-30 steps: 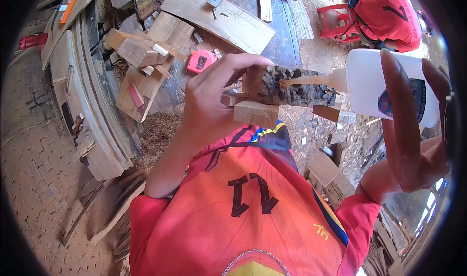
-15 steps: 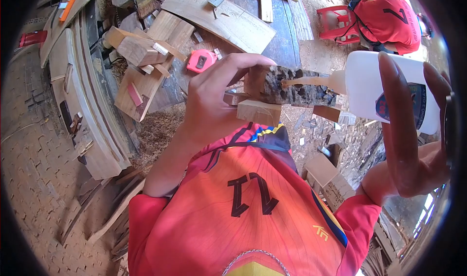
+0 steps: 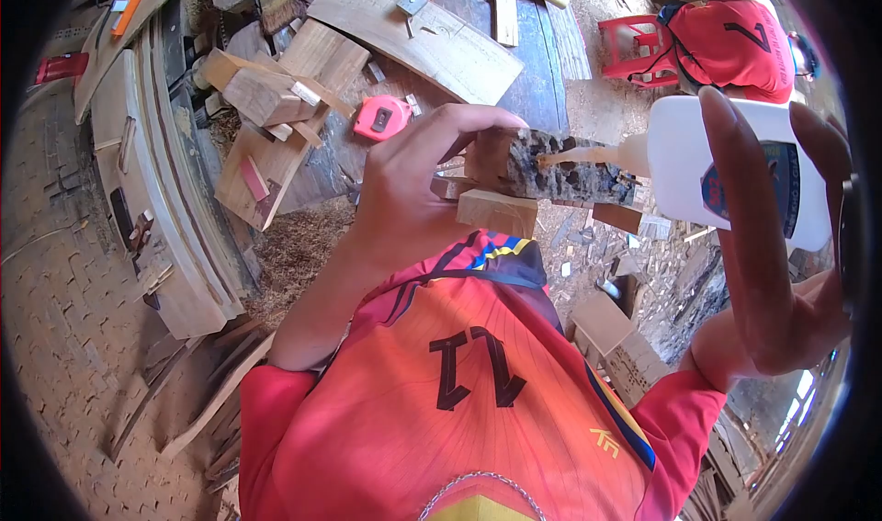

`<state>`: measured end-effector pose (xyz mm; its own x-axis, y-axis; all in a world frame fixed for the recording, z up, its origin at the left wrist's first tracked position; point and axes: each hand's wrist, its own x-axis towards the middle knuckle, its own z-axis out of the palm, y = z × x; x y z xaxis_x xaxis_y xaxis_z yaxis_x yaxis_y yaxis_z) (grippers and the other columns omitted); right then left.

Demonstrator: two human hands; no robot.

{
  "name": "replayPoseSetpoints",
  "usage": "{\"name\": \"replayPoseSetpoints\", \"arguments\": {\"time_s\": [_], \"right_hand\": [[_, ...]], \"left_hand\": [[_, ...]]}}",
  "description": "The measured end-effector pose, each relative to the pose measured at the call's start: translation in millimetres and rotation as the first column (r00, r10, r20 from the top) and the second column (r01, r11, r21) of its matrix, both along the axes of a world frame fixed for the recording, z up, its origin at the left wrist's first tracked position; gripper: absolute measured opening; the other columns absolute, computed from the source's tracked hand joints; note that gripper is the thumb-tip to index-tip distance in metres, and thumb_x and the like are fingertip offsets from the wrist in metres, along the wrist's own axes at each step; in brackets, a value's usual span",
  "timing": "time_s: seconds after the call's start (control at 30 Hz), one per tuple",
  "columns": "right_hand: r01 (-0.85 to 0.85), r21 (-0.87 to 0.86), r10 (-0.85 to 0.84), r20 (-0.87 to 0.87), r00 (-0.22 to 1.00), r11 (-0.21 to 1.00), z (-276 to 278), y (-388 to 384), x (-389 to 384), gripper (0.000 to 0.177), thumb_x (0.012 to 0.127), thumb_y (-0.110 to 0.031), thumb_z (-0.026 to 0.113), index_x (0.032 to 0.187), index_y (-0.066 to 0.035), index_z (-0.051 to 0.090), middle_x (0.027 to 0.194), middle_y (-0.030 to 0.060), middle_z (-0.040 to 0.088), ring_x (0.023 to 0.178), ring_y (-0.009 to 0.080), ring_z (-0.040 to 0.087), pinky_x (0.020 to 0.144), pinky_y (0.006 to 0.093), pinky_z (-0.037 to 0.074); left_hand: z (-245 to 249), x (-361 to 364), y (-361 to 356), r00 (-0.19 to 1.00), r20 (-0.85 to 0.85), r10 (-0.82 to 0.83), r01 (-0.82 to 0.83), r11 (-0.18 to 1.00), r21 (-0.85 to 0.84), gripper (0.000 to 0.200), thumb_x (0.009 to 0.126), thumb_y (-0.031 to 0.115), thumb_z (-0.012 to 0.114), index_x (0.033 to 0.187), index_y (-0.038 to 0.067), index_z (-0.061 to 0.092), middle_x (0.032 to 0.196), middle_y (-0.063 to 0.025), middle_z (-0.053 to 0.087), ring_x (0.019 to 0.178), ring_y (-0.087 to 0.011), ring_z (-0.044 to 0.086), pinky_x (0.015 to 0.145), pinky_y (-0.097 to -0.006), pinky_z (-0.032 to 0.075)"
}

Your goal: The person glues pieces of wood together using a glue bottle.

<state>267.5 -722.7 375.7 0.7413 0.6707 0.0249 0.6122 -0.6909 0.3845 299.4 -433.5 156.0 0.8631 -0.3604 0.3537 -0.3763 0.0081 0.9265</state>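
In the head view my left hand (image 3: 404,167) is closed round a wooden block (image 3: 491,158) with a rough, dark, pitted face. A lighter wood piece (image 3: 496,212) sits just below that block, near my fingers. My right hand (image 3: 772,273) grips a white glue bottle (image 3: 678,140) with a blue and red label, tipped on its side. Its tan nozzle (image 3: 588,156) points left and lies over the block's dark face, seemingly touching it. My left fingertips are partly hidden behind the block.
A red tape measure (image 3: 382,117), a wide board (image 3: 423,34) with a metal piece on it and several wood offcuts (image 3: 266,94) lie on the bench. A brush (image 3: 277,8) is at the back. Another person (image 3: 726,43) sits on a red chair (image 3: 629,50) at the upper right.
The block and my left hand have shifted slightly right in view. The bottle has moved slightly left and up, its nozzle still over the dark face.
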Motion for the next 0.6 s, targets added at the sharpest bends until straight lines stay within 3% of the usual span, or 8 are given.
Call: {"name": "replayPoseSetpoints", "arguments": {"time_s": [0.6], "right_hand": [[0.097, -0.038, -0.102, -0.160, 0.982, 0.995, 8, 14, 23, 0.087, 0.066, 0.013, 0.073, 0.148, -0.012, 0.070, 0.145, 0.0172, 0.063, 0.134, 0.0353, 0.063, 0.108, 0.0467, 0.059]], "left_hand": [[-9, -3, -8, 0.999, 0.044, -0.002, 0.001, 1.000, 0.022, 0.057, 0.076, 0.024, 0.097, 0.124, 0.009, 0.072, 0.110, -0.0069, 0.078, 0.096, -0.0256, 0.078, 0.082, -0.0363, 0.061]]}}
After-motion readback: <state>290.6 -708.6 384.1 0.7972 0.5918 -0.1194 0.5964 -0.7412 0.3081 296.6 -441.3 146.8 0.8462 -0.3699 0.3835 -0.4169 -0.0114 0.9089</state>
